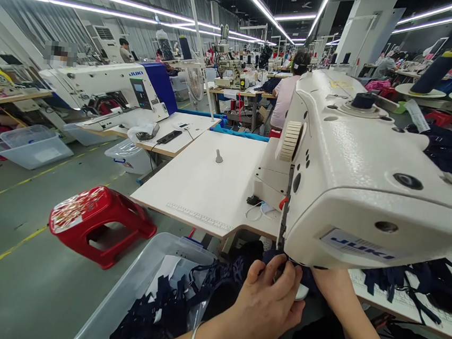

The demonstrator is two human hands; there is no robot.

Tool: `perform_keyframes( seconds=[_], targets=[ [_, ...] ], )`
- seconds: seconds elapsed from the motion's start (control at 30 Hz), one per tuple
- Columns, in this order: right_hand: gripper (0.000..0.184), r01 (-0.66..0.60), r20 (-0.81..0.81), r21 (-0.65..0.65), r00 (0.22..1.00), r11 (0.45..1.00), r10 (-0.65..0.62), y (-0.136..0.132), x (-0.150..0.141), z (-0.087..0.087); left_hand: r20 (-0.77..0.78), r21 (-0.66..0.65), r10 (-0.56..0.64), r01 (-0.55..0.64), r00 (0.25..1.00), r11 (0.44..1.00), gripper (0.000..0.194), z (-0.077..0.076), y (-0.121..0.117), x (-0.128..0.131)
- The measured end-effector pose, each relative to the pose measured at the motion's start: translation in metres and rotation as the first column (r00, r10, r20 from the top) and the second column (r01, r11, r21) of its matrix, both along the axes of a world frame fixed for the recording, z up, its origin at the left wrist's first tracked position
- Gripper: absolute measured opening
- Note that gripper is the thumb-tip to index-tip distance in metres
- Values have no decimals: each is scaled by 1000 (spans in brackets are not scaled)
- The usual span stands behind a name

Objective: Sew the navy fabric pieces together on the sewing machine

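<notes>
My left hand (263, 301) is closed, its fingers curled on a dark navy garment (236, 264) under the front of a white JUKI sewing machine (368, 188). Part of the white machine arm shows beside these fingers. From the right my right hand (325, 283) reaches in below the machine head, which hides its fingers. Lacy navy fabric hangs from the left hand toward a clear plastic bin (118, 292), where dark garments with straps (157, 307) lie heaped.
A white worktable (204, 183) with a printed ruler edge stands ahead. More navy straps (399, 285) lie on the table at right. On the floor at left is a red stool (101, 224). A second JUKI machine (106, 86) stands beyond, and a person in pink (284, 98) sits ahead.
</notes>
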State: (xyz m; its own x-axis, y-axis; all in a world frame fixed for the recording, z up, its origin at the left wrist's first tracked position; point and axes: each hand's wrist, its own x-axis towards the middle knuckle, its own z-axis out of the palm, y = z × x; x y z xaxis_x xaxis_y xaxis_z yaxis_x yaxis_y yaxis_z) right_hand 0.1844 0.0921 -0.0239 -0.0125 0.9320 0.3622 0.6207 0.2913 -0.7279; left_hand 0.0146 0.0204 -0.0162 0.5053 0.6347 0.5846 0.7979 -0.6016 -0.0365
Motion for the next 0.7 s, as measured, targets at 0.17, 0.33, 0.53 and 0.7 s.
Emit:
perform_keyframes(
  seconds=[0.17, 0.33, 0.53, 0.7],
  targets=[
    [27, -16, -75, -20, 997, 1000, 15, 1, -3, -5, 70, 37, 1, -3, 998, 999, 38, -1, 3, -1],
    [26, 42, -133, -10, 990, 999, -43, -4, -9, -2, 197, 91, -13, -5, 980, 996, 34, -1, 8, -1],
    [39, 166, -256, -31, 952, 986, -168, -28, -12, -19, 259, 146, -86, 49, 962, 988, 36, -9, 17, 0],
    [40, -46, -276, -129, 961, 991, 9, -46, 2, -63, 166, 152, -127, 101, 978, 983, 35, -14, 18, -2]
  ],
)
